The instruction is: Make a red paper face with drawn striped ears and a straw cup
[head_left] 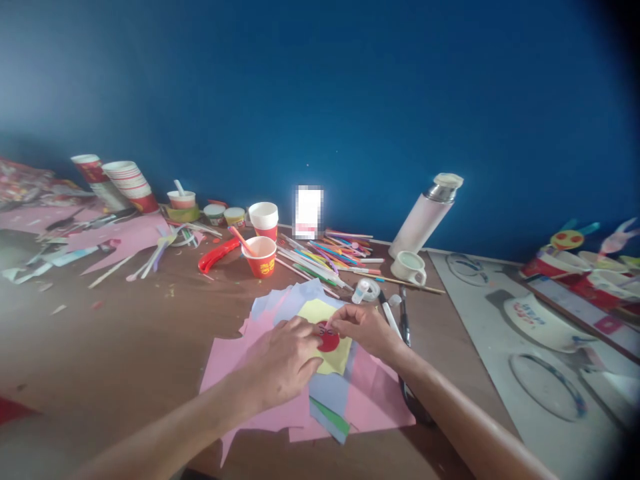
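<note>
A round red paper disc (329,343) with thin dark lines near its top lies on a yellow paper piece (336,363). Sheets of pink paper (375,393) and pale blue paper (327,393) are layered beneath. From the left, my left hand (287,357) rests palm down, its fingertips touching the disc's left edge and its thumb apart. My right hand (363,327) comes in from the right, thumb and forefinger pinched together at the disc's upper edge. A small pale bit shows by those fingertips, too small to name.
Behind the paper stand paper cups (263,259), a red stapler-like tool (217,255), a heap of coloured sticks and pens (330,257), a mug (409,268) and a tilted-looking thermos (423,220). Paper scraps (120,240) and stacked cups (131,185) lie left. Decorated cups (563,263) stand right.
</note>
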Tool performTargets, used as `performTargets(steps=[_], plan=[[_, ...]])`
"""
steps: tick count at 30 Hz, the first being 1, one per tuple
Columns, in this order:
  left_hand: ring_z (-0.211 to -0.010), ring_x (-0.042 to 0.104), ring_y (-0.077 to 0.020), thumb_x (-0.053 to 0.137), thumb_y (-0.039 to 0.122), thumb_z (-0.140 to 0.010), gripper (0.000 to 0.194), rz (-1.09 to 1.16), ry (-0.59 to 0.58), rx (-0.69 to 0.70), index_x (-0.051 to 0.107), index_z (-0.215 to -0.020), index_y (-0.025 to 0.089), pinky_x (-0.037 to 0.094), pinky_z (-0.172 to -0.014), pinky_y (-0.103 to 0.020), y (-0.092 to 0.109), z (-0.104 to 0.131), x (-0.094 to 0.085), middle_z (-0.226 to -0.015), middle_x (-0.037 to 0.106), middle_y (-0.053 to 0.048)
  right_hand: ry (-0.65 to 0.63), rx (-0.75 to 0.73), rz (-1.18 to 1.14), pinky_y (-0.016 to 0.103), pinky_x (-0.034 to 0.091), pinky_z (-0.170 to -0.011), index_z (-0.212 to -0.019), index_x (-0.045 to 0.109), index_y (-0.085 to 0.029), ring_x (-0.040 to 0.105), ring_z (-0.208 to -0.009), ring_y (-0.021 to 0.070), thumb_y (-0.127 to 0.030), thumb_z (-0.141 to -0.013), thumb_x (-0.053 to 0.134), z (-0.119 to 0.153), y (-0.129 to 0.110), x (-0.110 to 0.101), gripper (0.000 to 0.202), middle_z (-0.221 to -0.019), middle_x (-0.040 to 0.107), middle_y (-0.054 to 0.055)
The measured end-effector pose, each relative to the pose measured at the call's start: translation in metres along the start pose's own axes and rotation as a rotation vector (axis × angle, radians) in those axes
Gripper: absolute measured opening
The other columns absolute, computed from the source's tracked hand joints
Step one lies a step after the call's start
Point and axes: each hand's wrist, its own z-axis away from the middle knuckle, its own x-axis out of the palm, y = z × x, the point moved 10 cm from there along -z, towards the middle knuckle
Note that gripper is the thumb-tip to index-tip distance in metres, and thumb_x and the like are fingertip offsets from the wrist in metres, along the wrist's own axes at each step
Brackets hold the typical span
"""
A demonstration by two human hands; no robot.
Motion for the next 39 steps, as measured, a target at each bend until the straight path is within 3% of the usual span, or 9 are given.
performTargets(steps=[5,19,28,39], plan=[[-0.105,0.048,-0.026,0.054,0.022,-0.085,0.035,-0.074,-0.073,0.067,0.052,-0.12,0.021,0.04,-0.089,-0.041,0.007,0.006,0.016,-0.116,0.057,-0.007,0.03,0.021,0.027,0.022,0.042,-0.056,-0.069,0.067,-0.016,0.058,-0.061,0.0127,-0.028,-0.074,0.06,0.003,0.008,0.004,0.015,-0.065,0.067,0.001],[-0.094,0.048,-0.0242,0.045,0.03,-0.091,0.025,-0.055,0.019,0.123,0.061,-0.108,0.022,0.041,-0.081,-0.039,0.0,0.011,0.017,-0.106,0.057,-0.008,0.152,0.135,0.215,0.021,0.038,-0.053,-0.065,0.067,-0.016,0.053,-0.057,0.0127,-0.028,-0.075,0.054,0.024,0.01,0.0,0.02,-0.059,0.062,-0.001],[-0.094,0.046,-0.0244,0.048,0.028,-0.09,0.023,-0.035,-0.005,0.072,0.06,-0.107,0.02,0.041,-0.081,-0.04,-0.007,0.012,0.025,-0.105,0.054,-0.008,0.181,0.139,0.286,0.022,0.037,-0.051,-0.065,0.068,-0.018,0.054,-0.056,0.0131,-0.026,-0.077,0.052,0.025,0.015,0.009,0.021,-0.061,0.065,0.0],[-0.099,0.048,-0.025,0.049,0.026,-0.089,0.019,-0.02,0.01,0.097,0.061,-0.103,0.02,0.041,-0.085,-0.041,-0.004,0.012,0.021,-0.108,0.056,-0.008,0.218,0.171,0.343,0.023,0.037,-0.051,-0.063,0.066,-0.019,0.057,-0.057,0.0142,-0.025,-0.077,0.053,0.029,0.008,0.011,0.02,-0.059,0.065,0.0]])
